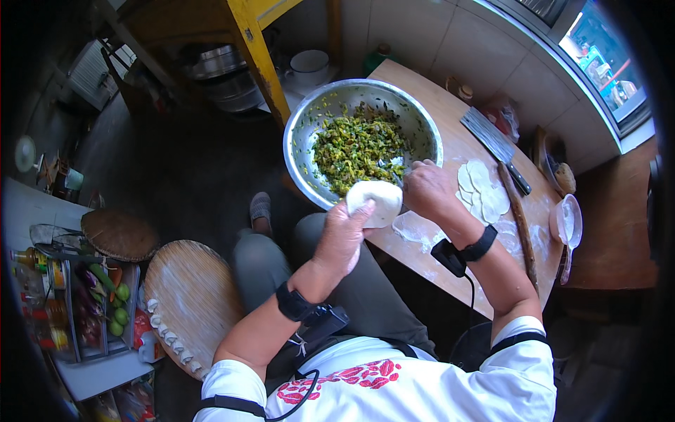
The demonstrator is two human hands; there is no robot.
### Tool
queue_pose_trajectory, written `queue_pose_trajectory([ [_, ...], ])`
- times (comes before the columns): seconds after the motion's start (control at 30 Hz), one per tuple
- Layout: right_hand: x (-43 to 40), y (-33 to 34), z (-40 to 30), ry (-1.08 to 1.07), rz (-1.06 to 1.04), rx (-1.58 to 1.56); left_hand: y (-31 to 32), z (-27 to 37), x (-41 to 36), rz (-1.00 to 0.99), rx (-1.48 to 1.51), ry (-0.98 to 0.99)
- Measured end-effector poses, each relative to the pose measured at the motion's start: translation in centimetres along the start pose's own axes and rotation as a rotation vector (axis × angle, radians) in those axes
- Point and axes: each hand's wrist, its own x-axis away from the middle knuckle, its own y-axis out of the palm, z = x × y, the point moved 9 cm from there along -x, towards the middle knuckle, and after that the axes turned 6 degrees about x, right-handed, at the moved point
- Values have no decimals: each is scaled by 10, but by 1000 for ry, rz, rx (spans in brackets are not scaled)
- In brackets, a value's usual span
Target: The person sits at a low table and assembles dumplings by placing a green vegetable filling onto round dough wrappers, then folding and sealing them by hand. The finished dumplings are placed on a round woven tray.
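My left hand [343, 235] holds a round white dough wrapper [381, 203] between thumb and fingers, near the front rim of a large metal bowl [300, 140]. Inside that bowl lies a chopped green and yellow filling [358, 142]. My right hand [430, 190] is closed at the bowl's right rim, around what looks like a metal utensil [398, 176]; most of it is hidden by the fingers and bowl. Beyond my right wrist, several flat dough wrappers [480, 187] overlap on the floured wooden table [390, 253]. A wooden rolling pin [519, 227] lies beside them.
A cleaver [490, 137] rests toward the wall, its handle near the rolling pin. At the table's right edge is a pink dipper [567, 221] with white powder. To my left, a round wooden board [195, 295] bears several dumplings [167, 335] beside a vegetable rack [97, 300].
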Motion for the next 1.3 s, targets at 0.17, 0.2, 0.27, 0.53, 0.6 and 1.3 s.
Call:
queue_pose_trajectory([
  [0.17, -12, 11, 17, 10, 14, -12, -25, 40, -16, 13, 62, 67],
  [0.2, -12, 7, 29, 109, -4, -103, -29, 48, -18, 15, 55, 86],
  [0.27, -10, -7, 38, 166, 58, -80, -40, 61, -23, 33, 30, 122],
  [0.53, -27, 2, 53, 67, 147, 216, -59, 62, -54, 61, 121, 158],
  [0.6, -20, 0, 49, 17, 147, 140, -69, 56, -54, 98, 92, 149],
  [1.3, 1, 45, 26, 371, -358, -1049, -80, 64, -59, 219, 267, 184],
])
